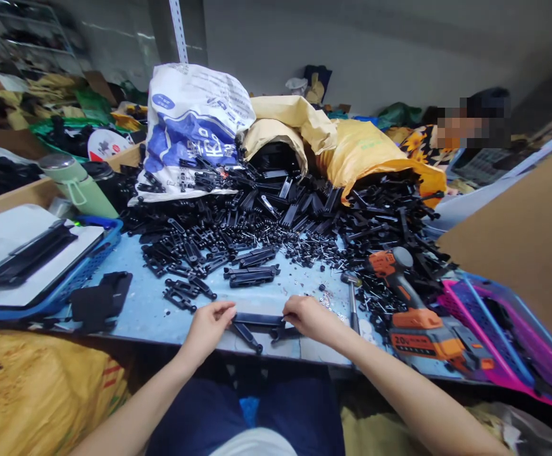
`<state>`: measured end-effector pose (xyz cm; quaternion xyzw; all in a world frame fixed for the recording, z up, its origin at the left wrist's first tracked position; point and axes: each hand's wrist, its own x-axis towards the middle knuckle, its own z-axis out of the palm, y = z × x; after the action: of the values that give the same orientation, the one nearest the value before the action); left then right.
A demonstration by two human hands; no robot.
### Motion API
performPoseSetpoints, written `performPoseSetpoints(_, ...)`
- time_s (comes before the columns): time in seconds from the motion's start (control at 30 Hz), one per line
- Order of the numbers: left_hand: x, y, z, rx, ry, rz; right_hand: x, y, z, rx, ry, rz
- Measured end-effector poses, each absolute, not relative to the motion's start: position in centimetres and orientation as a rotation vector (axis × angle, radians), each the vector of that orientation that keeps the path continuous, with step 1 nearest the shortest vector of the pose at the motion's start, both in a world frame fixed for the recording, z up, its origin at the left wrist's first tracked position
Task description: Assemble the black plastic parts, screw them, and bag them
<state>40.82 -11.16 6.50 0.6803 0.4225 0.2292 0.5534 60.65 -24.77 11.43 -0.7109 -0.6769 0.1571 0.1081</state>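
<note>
Near the front edge of the table lies a black plastic bar (259, 320) with shorter black arms at both ends. One arm (247, 339) slants toward the front edge from its left end. My left hand (212, 326) pinches the left end of the bar, fingers closed. At the other end my right hand (311, 320) has its fingers closed on the bar, and they hide part of the joint. Any small pin or screw in the fingertips is too small to make out. Just behind sit stacked black bars (252, 275) and several loose black links (185, 291).
A hammer (353, 301) and an orange cordless drill (411, 310) lie to the right, beside pink and blue baskets (475, 329). Black parts and screws (304, 244) are heaped behind, spilling from sacks (200, 120). At left are a blue tray (114, 237) and green flask (79, 187). Another person (447, 142) is beyond.
</note>
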Motion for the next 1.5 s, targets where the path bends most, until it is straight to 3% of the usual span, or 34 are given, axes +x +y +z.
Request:
performPoseSetpoints(0.17,41.1,-11.2,6.9,1.821,0.961,0.548,59.9,-24.9,11.1,-2.108,-2.058,0.417)
performPoseSetpoints(0.43,39.8,-11.2,6.3,1.719,1.001,0.298,61.0,-28.4,4.9,-1.681,-1.889,0.191)
performPoseSetpoints(0.6,41.0,-14.2,6.5,2.308,0.790,0.787,61.6,-29.4,2.8,-1.717,-1.919,0.200)
performPoseSetpoints(0.67,42.5,-15.8,6.6,2.566,0.492,0.725,61.4,-29.5,2.3,-1.795,-1.942,0.153)
performPoseSetpoints(0.87,45.9,-16.3,5.4,2.739,0.313,0.340,61.7,-29.1,1.7,-1.780,-2.049,0.075)
performPoseSetpoints(1.13,44.2,-16.6,4.5,2.816,0.226,0.578,62.5,-28.1,4.9,-1.654,-2.073,0.080)
performPoseSetpoints(1.27,42.1,-17.9,4.0,2.815,0.733,0.739,58.5,-24.9,7.0,-1.616,-1.896,0.006)
performPoseSetpoints(1.37,41.7,-18.3,4.2,2.683,1.202,0.460,55.4,-22.0,6.9,-1.599,-2.005,0.140)
performPoseSetpoints(1.5,43.0,-18.4,5.1,2.477,1.405,0.141,53.8,-20.2,5.7,-1.683,-1.961,0.254)
